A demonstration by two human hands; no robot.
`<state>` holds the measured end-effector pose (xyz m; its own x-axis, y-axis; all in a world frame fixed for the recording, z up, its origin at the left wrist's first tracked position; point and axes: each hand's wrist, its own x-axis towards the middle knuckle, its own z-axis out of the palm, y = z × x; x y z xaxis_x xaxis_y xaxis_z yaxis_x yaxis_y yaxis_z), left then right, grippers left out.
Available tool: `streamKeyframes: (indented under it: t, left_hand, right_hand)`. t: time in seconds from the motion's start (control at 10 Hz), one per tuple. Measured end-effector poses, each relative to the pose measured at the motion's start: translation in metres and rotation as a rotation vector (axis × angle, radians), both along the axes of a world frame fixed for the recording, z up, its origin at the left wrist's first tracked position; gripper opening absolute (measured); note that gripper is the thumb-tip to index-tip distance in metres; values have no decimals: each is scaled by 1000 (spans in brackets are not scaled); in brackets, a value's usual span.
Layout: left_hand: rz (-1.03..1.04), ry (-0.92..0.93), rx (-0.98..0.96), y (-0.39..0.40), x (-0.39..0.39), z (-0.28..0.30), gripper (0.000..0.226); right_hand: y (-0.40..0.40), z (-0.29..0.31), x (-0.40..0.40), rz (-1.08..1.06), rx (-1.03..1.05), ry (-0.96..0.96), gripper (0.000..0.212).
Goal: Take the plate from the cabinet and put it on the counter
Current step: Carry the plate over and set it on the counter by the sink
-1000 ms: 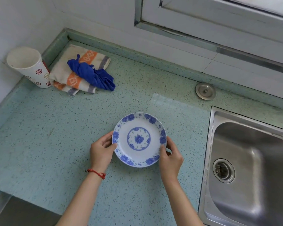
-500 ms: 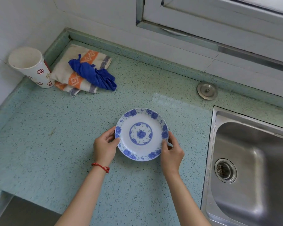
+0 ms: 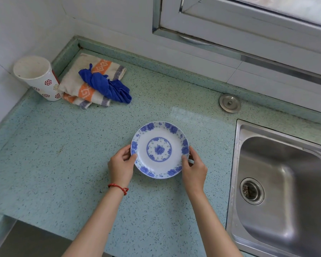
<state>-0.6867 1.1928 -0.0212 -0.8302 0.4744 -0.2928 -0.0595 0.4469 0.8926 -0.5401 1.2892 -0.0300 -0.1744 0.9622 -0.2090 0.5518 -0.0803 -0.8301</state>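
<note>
- blue-floral plate (image 3: 159, 149) mid speckled green counter (image 3: 63, 164), sink (image 3: 278, 182) at its 3 o'clock
- left hand (image 3: 121, 166) pinches rim at 9 o'clock
- right hand (image 3: 193, 168) pinches rim at 3 o'clock
- patterned cup (image 3: 37, 77), folded towel (image 3: 89, 84) at 10 o'clock

Plate (image 3: 159, 149): glazed ceramic by appearance, glossy white with blue floral print, smooth where the fingers (image 3: 132, 158) meet its rim. Counter (image 3: 63, 164) beneath the fingers: speckled pale-green stone-look surface, polished, faint sheen. Sink (image 3: 283, 182), beyond the right-hand fingertips: brushed stainless steel, satin reflections. Round cap (image 3: 230, 103): same brushed metal. Towel (image 3: 93, 84): woven cloth, matt. Blue rag (image 3: 107, 87): soft matt fabric. Cup (image 3: 37, 77): smooth, printed, dull finish.
</note>
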Motion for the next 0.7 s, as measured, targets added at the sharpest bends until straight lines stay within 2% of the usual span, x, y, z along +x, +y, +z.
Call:
streamKeyframes:
  t: [0.3, 0.7]
  left_hand:
    - [-16, 29, -19, -24, 12, 2, 33]
    - [-187, 214, -122, -66, 31, 5, 35]
  right_hand:
    - [-20, 7, 15, -2, 4, 27, 35]
    - [-50, 19, 33, 181, 64, -134, 37]
